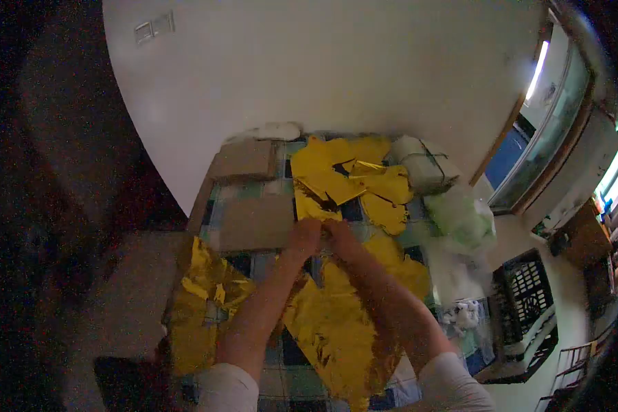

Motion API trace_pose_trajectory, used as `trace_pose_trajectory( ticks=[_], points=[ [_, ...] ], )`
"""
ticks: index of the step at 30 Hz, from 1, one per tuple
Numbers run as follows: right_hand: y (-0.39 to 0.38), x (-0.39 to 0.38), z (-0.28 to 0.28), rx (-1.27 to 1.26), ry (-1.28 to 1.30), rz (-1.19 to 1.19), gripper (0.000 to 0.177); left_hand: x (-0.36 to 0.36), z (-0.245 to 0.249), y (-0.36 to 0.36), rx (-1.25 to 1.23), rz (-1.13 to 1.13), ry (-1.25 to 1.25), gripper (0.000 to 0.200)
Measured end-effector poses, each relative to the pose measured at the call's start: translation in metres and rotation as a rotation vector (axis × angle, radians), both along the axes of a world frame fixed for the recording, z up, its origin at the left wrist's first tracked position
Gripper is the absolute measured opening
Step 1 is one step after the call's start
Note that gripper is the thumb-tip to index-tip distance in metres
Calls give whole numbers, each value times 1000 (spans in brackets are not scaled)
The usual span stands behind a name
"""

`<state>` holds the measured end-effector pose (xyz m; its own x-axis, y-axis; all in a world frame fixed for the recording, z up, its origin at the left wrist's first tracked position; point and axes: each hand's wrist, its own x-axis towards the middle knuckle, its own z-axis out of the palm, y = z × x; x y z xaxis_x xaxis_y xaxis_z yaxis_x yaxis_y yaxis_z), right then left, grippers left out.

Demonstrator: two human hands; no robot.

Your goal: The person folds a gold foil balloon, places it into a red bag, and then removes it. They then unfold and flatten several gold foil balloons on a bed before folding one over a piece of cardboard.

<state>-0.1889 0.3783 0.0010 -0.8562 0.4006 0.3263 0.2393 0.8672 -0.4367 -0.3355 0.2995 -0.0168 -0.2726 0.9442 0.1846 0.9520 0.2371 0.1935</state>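
My left hand (pixel 307 234) and my right hand (pixel 337 234) are close together over the middle of the table, fingers closed. Both appear to pinch a piece of shiny gold foil (pixel 314 208), though my fingertips are partly hidden. Beyond them lie torn, ragged-edged gold foil pieces (pixel 329 168) overlapping each other. A large crumpled gold foil sheet (pixel 336 323) spreads below my forearms. Another creased gold foil piece (pixel 193 336) hangs toward the table's left side. Just left of my hands is a flat brown cardboard piece (pixel 254 221).
A checked cloth (pixel 275 374) covers the table. At the back stand a cardboard box (pixel 244 160) and a wrapped bundle (pixel 422 165). Clear and greenish plastic bags (pixel 463 220) crowd the right edge. A black crate (pixel 529 292) is beyond it, and a wall rises behind.
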Motion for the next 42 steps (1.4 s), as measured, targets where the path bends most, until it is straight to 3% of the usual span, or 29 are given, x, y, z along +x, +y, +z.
trace_pose_trajectory(
  ticks=[4, 6, 7, 8, 9, 10, 11, 13, 16, 20, 22, 25, 28, 31, 34, 36, 38, 40, 42],
  points=[
    [-2, -19, 20, -108, -57, -112, 30, -5, 46, -11, 199, 20, -159, 20],
    [-2, -21, 21, -148, 92, -144, 27, 44, 81, -6, 698, 424, -564, 23],
    [0, -20, 17, -170, 210, -152, 26, 44, 77, -3, 693, 429, -503, 25],
    [13, -28, -1, -639, 457, -159, 25, 43, 72, 0, 688, 435, -442, 27],
    [35, -43, -30, -1109, 701, -158, 24, 13, 44, 1, 425, 237, -126, 28],
    [46, -44, -38, -1177, 718, -151, 24, -3, 26, 1, 154, 38, 183, 30],
    [56, -45, -44, -1245, 736, -145, 23, 4, 36, -8, 42, -8, 181, 30],
    [73, -28, -34, -565, 332, -119, 22, 21, 58, -28, -79, -73, 161, 30],
    [82, -34, -53, -725, 429, -26, 23, 7, 19, -15, -4, -78, 51, 25],
    [73, -33, -48, -287, 297, -144, 26, -4, 43, -10, -94, 2, -256, 18],
    [68, -36, -44, -68, 230, -200, 28, -12, 25, -4, 112, 97, -475, 19],
    [49, -29, -18, -241, 145, -235, 29, -20, 13, 4, 161, 162, -617, 18],
    [24, -16, 25, -312, -29, -151, 28, -16, 18, 5, 304, 114, -440, 15],
    [24, -15, 22, -184, 135, -14, 26, 2, 53, -2, 386, 123, -556, 13],
    [34, -23, 19, -215, 100, -76, 26, 10, 64, -3, 409, 82, -420, 18],
    [24, -16, 42, -511, 145, -227, 26, 23, 79, -17, 229, 89, -31, 31],
    [31, -19, 43, -354, 250, -301, 25, 30, 90, -25, 33, 110, 177, 46],
    [60, -30, 21, 264, 406, -279, 24, 26, 85, -20, -123, 129, 204, 60],
    [57, -27, 51, 115, 359, -330, 23, 9, 47, 3, -190, 109, 222, 67]
  ],
)
